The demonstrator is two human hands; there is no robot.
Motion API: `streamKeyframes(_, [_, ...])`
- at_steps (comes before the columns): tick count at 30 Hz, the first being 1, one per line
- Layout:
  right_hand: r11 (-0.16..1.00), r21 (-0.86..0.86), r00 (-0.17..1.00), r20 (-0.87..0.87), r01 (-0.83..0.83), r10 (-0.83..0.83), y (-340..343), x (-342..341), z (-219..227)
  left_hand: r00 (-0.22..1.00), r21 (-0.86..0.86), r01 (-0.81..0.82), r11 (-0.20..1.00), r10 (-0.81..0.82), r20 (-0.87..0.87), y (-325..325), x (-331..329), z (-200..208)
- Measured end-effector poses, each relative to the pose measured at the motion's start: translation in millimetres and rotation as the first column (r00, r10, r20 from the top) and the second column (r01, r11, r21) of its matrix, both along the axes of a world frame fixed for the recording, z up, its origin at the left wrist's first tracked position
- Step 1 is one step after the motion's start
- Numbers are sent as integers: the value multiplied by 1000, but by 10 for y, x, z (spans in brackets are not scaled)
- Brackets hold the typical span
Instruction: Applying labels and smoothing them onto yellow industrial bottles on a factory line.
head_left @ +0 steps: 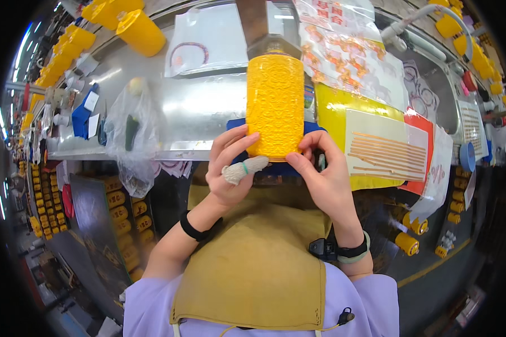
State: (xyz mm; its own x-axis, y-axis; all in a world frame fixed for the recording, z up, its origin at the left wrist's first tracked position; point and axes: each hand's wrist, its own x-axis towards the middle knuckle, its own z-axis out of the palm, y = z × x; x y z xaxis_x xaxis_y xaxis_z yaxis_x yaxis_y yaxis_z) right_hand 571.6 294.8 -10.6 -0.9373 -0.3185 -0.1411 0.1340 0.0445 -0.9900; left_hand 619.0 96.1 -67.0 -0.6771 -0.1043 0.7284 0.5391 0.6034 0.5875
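- Right, both hands are on the bottle [275,104], which sits in front of the apron [250,253], over the blue pad [314,127], base toward the body; whether it rests fully on the pad cannot be told.
- The left hand [224,185] curls its fingers against the bottle's lower left side, its finger cot [243,170] close under the base.
- The right hand [331,174] pinches the lower right corner, thumb on the rim and fingers bent behind.
- The hold looks low, so the far end is probably the part likelier to tip — a steady left hand and a light right thumb should serve the raised pattern best.
- Turning it in small amounts, with the base near the pad, would seem safest.
- The plastic bag [143,106] slumps over the bench's [197,92] edge, left of the hands, and could snag a sleeve.
- To the right, the strip sheet [365,121] lies on a yellow folder [334,106] — near enough for the right elbow to nudge.
- Farther off, the patterned sheet [343,59] crowds the bottle's right side.
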Motion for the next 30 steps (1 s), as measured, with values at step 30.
streamKeyframes(30, [991,133,985,-172,19,4,4,86,-37,999,138,30,990,-33,24,-14,20,-99])
